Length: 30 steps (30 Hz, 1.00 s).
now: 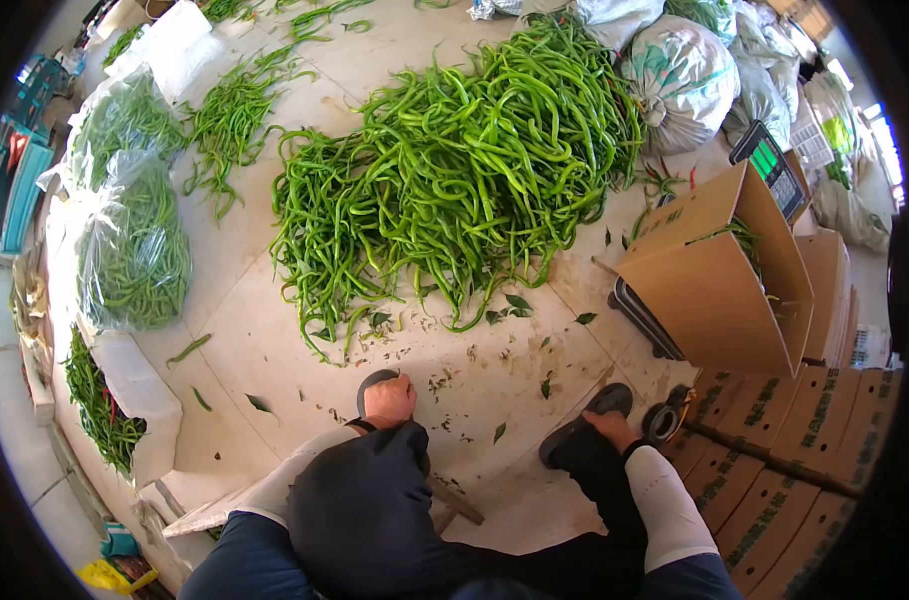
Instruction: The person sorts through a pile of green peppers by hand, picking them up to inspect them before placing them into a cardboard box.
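A big heap of long green peppers (454,180) lies on the pale floor in front of me. My left hand (389,400), in a white sleeve, rests as a closed fist on my left knee, above the toe of a grey shoe (372,380), and holds nothing that I can see. My right hand (614,427), also white-sleeved, lies against the back of my black shoe (577,432); its fingers are hidden. Both hands are well short of the pepper heap.
An open cardboard box (709,280) with a few peppers stands on a scale at the right, with flat printed cartons (794,450) below it. Clear bags of peppers (134,250) lie at the left and tied sacks (679,80) at the back. Leaves litter the floor (474,370).
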Tool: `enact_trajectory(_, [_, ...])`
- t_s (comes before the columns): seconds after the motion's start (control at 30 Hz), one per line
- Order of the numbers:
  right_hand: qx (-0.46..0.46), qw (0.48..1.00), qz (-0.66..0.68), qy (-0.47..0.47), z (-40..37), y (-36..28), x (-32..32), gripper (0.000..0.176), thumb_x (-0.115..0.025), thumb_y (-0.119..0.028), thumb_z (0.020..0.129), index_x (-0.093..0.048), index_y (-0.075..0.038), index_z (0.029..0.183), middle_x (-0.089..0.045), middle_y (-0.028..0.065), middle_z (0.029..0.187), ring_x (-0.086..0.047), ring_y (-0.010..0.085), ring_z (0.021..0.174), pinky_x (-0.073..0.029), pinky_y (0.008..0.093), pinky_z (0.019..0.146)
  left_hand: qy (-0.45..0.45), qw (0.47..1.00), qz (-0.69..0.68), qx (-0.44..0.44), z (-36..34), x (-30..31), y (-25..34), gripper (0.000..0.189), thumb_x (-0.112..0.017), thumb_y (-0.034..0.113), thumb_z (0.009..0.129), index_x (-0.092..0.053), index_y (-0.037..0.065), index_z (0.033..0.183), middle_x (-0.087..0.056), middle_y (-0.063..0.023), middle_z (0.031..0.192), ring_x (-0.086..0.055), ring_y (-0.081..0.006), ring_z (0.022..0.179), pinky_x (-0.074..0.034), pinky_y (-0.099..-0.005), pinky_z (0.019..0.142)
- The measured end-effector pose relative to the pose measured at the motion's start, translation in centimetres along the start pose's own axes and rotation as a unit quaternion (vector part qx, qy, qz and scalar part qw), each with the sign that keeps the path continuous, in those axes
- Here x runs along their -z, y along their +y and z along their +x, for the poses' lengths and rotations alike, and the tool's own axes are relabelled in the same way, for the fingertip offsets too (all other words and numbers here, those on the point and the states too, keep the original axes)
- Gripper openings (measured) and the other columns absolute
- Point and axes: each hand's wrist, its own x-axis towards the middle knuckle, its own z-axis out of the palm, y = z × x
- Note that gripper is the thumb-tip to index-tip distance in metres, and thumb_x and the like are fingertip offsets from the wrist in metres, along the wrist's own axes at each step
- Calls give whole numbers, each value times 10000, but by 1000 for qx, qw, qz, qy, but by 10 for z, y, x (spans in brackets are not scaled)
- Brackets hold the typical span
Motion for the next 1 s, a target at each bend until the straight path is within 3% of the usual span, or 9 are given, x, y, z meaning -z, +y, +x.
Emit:
enact_trajectory(0.17, [-29, 999, -21, -13, 3, 0, 0, 805, -660, -654, 807, -704, 126, 1002, -664, 327, 1131, -631, 421, 1137, -482, 415, 976, 1, 1000, -14, 1, -2, 6, 4, 185, -603, 250, 855, -606, 98, 749, -650, -139, 662, -647, -354, 620, -507, -492, 588])
enact_trajectory(0.27, [1, 1000, -10, -1, 15, 12, -6, 810, -671, -659, 796, -707, 130, 973, -675, 326, 1105, -642, 412, 1125, -486, 417, 964, -9, 1000, -28, 3, -2, 8, 4, 190, -597, 247, 859, -602, 95, 745, -658, -129, 676, -646, -350, 617, -507, -489, 585])
enact_trajectory(0.43, [-25, 995, 93, -22, 19, 21, -7, 823, -713, -663, 758, -702, 145, 919, -697, 322, 1020, -679, 400, 1044, -507, 425, 908, 7, 1000, -24, 0, -3, 3, 2, 201, -598, 252, 860, -599, 93, 736, -660, -118, 684, -648, -342, 619, -509, -480, 577])
enact_trajectory(0.57, [-46, 996, 74, -19, 45, 51, -21, 832, -718, -672, 747, -703, 143, 914, -701, 315, 1011, -685, 401, 1026, -515, 425, 890, 12, 1000, -28, 2, 1, 8, 3, 195, -607, 247, 855, -593, 95, 733, -655, -110, 678, -649, -340, 620, -509, -478, 569])
enact_trajectory(0.63, [-40, 998, 38, 3, 29, 29, -12, 839, -716, -680, 744, -704, 142, 914, -702, 313, 1005, -685, 402, 1031, -514, 427, 897, -2, 1000, -31, 0, 1, 3, 1, 179, -621, 233, 840, -587, 100, 725, -649, -104, 666, -645, -332, 605, -504, -471, 553])
enact_trajectory(0.73, [-69, 998, -6, 3, 5, 3, 0, 838, -698, -692, 753, -707, 135, 883, -702, 318, 986, -681, 412, 1031, -512, 430, 909, 50, 998, -48, -14, -2, 1, 1, 162, -648, 208, 815, -575, 120, 701, -640, -84, 646, -634, -299, 571, -490, -442, 518])
enact_trajectory(0.87, [-83, 994, -66, 20, 6, -3, -5, 814, -687, -696, 759, -717, 112, 848, -696, 324, 976, -671, 430, 1028, -506, 427, 921, 19, 998, -51, -12, -4, -2, -3, 114, -690, 216, 792, -646, 118, 755, -655, -94, 672, -649, -323, 619, -504, -446, 560])
enact_trajectory(1.0, [-42, 998, -40, 21, 9, -4, 2, 802, -689, -689, 760, -713, 109, 833, -698, 315, 925, -680, 427, 988, -515, 433, 885, 6, 999, -33, -36, 3, 3, 1, 165, -666, 220, 808, -577, 128, 704, -608, -67, 606, -623, -284, 548, -488, -430, 504])
